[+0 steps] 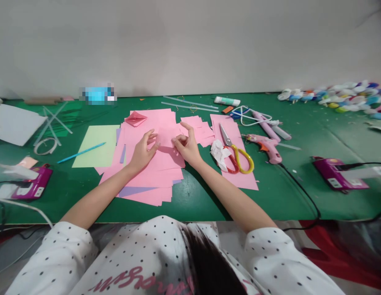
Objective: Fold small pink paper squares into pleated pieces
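A small pink paper square (167,136) is between my hands, above a stack of larger pink sheets (150,164). My right hand (188,146) pinches its right edge between thumb and fingers, with the index finger raised. On the other side, my left hand (144,150) has its fingers curved and apart, the thumb tip close to the square's left edge; whether it touches is hard to see. A folded pink paper piece (135,119) lies at the stack's upper left. Several smaller pink pieces (198,129) are spread just beyond my right hand.
Right of the stack lie scissors (236,153), crumpled white tissue (220,155), a pink glue gun (265,147) and a glue stick (227,101). A blue pencil (81,153) rests on light green paper (94,139). Purple power strips (35,184) flank the green table; bottle caps (347,96) pile far right.
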A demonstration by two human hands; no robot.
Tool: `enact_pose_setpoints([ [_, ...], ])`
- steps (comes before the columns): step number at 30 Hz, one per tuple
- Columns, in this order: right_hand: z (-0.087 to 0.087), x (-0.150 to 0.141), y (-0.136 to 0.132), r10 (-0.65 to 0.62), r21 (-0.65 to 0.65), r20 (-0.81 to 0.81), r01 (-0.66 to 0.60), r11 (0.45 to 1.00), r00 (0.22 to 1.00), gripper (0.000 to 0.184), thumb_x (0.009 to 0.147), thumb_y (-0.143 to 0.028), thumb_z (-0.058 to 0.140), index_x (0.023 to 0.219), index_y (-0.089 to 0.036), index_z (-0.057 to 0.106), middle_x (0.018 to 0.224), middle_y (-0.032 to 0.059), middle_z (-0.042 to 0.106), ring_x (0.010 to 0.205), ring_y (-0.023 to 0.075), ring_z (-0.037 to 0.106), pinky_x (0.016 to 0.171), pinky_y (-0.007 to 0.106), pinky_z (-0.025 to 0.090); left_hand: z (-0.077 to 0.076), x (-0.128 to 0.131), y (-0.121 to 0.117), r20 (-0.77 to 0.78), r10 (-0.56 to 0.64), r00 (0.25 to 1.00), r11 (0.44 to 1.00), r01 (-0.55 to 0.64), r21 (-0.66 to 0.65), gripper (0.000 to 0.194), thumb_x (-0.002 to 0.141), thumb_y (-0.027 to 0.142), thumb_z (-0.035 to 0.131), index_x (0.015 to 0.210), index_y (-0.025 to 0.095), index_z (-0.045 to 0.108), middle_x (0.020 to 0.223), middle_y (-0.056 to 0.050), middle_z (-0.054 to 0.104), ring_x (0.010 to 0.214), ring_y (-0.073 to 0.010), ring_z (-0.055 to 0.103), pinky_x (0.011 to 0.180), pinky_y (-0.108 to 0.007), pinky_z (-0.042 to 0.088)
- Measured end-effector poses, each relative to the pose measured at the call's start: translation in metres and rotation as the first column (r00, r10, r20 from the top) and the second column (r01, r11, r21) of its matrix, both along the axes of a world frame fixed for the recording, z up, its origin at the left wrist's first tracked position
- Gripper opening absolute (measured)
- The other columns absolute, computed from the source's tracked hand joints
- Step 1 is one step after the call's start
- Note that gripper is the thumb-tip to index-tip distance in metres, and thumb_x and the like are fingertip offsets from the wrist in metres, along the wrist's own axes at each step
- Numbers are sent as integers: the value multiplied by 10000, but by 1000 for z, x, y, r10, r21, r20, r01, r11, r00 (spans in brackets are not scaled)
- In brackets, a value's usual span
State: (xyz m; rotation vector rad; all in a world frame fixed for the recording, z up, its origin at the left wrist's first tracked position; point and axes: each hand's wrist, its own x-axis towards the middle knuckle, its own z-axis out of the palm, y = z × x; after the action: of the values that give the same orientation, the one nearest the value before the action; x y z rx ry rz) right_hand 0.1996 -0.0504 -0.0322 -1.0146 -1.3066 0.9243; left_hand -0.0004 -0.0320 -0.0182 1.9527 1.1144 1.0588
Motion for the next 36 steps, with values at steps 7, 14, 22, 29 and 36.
enact_pose_setpoints([
  [7, -2, -1, 3, 71, -86, -68, -77, 993, 995, 865, 774, -508, 746, 1474, -245, 311, 640, -74, 641, 493, 115, 559, 463, 227, 449, 3, -2, 3, -49, 19, 999, 998, -21, -52, 595, 944, 484, 575, 1422, 148, 464, 1026, -99, 719, 930, -201, 691, 866, -342, 538],
  [14, 3, 5, 6, 167, -218, -105, -186, 958, 980, 665, 725, -478, 782, 1284, -206, 545, 611, -51, 670, 523, 117, 591, 483, 220, 451, 11, -1, -5, 65, -120, 991, 988, 126, -90, 350, 992, 364, 485, 1204, 140, 651, 859, -59, 728, 740, -164, 693, 723, -280, 551],
  [22, 3, 11, 12, 144, -285, -179, -192, 939, 973, 525, 647, -479, 829, 1032, -207, 599, 613, -32, 673, 550, 138, 641, 449, 211, 436, 7, -2, 2, 64, -90, 994, 996, 91, -17, 430, 976, 426, 520, 1263, 127, 633, 1107, -115, 725, 965, -207, 687, 863, -304, 534],
  [29, -1, 13, 13, 165, -240, -172, -204, 949, 971, 395, 721, -413, 768, 1038, -197, 673, 571, -56, 610, 505, 108, 589, 464, 211, 435, 7, -2, 2, 61, -109, 992, 994, 109, -3, 350, 964, 332, 538, 1233, 162, 684, 1249, -121, 709, 1142, -229, 656, 986, -344, 501],
  [36, 0, 15, 12, 163, -251, -166, -202, 947, 972, 235, 687, -238, 633, 884, -190, 753, 596, -26, 647, 525, 103, 567, 514, 224, 442, 10, -5, 0, 36, -169, 985, 985, 171, -39, 310, 900, 164, 521, 1082, 215, 767, 1097, -71, 757, 994, -194, 686, 884, -338, 527],
])
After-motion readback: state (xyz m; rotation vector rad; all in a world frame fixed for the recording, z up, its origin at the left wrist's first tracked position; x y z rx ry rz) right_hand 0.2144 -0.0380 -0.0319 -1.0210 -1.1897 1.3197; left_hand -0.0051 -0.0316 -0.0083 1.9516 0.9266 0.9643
